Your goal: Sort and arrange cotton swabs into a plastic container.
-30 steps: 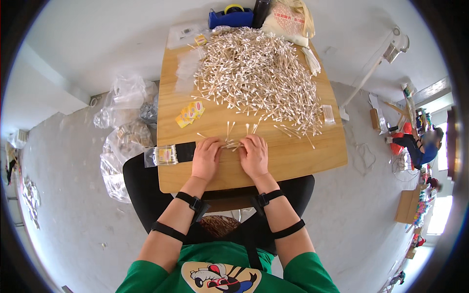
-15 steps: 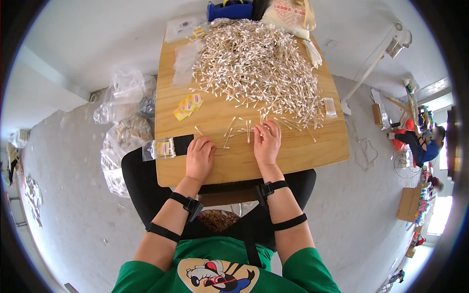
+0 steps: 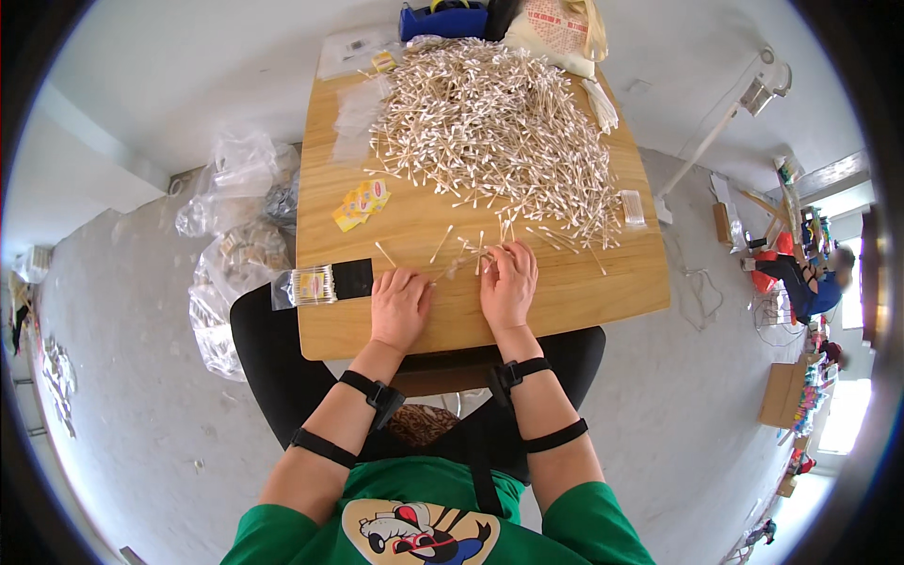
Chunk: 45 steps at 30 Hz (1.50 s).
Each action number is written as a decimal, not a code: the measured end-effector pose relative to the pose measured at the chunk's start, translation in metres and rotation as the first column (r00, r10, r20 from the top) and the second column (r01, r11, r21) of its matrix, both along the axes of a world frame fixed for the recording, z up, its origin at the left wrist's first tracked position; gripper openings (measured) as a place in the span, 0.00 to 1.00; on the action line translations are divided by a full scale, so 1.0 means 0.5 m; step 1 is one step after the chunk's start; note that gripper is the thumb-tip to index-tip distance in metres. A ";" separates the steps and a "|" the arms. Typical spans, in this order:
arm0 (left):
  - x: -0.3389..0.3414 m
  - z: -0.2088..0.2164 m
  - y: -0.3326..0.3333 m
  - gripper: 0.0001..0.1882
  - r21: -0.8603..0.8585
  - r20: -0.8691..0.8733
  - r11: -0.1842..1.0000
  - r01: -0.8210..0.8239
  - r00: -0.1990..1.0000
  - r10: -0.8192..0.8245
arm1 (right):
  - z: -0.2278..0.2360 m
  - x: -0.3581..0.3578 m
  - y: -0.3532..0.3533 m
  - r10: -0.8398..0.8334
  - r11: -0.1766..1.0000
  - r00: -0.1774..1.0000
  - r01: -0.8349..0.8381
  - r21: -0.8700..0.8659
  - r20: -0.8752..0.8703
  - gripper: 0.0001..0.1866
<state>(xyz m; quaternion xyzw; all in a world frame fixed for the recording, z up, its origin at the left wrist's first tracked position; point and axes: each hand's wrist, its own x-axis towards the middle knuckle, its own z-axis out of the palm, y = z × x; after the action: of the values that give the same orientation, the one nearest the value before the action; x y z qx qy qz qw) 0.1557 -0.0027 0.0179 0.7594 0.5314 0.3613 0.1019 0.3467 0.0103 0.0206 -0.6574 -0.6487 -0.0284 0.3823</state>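
A large heap of cotton swabs (image 3: pixel 494 127) covers the far part of the wooden table (image 3: pixel 565 297). Several loose cotton swabs (image 3: pixel 441 244) lie between the heap and my hands. My left hand (image 3: pixel 401 303) is closed low over the tabletop, with a motion-blurred swab at its thumb side. Beside it, my right hand (image 3: pixel 508 284) has its fingertips bent together around cotton swabs; the fingers partly hide them. Left of my left hand, a clear bag packed with swabs (image 3: pixel 312 284) lies by a black pad (image 3: pixel 353 279).
Yellow cards (image 3: pixel 362 204) and clear bags (image 3: pixel 356 118) lie along the table's left side. A small swab pack (image 3: pixel 632 208) sits at the right edge. A blue tape dispenser (image 3: pixel 443 21) and a white sack (image 3: pixel 551 33) stand at the back. Filled plastic bags (image 3: pixel 235 254) rest on the floor left.
My left hand has moved right, toward my right hand. The right hand has shifted slightly left and down. Some loose swabs between the hands have moved.
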 end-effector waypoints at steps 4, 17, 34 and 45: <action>-0.018 -0.012 -0.009 0.05 -0.012 0.005 1.000 -0.018 1.000 0.018 | 0.014 -0.015 -0.017 0.135 0.991 0.988 -0.135 -0.014 0.069 0.10; -0.036 -0.020 -0.018 0.05 0.021 0.070 0.999 -0.034 0.997 0.032 | 0.025 -0.034 -0.024 0.422 0.905 0.899 -0.410 -0.110 0.119 0.06; -0.114 0.016 0.039 0.17 0.044 -0.070 0.996 -0.076 0.994 0.079 | 0.035 -0.035 -0.025 0.314 0.949 0.947 -0.316 -0.021 -0.069 0.05; -0.114 0.018 0.059 0.05 -0.158 -0.212 0.982 0.099 0.968 -0.132 | 0.047 -0.056 -0.033 0.517 0.855 0.853 -0.510 -0.094 0.071 0.06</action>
<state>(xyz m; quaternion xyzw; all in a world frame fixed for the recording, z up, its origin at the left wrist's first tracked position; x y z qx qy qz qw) 0.0987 0.0270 0.0269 0.8151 0.5193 0.2279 0.1184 0.3188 -0.0063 0.0443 -0.4715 -0.8185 0.0674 0.3212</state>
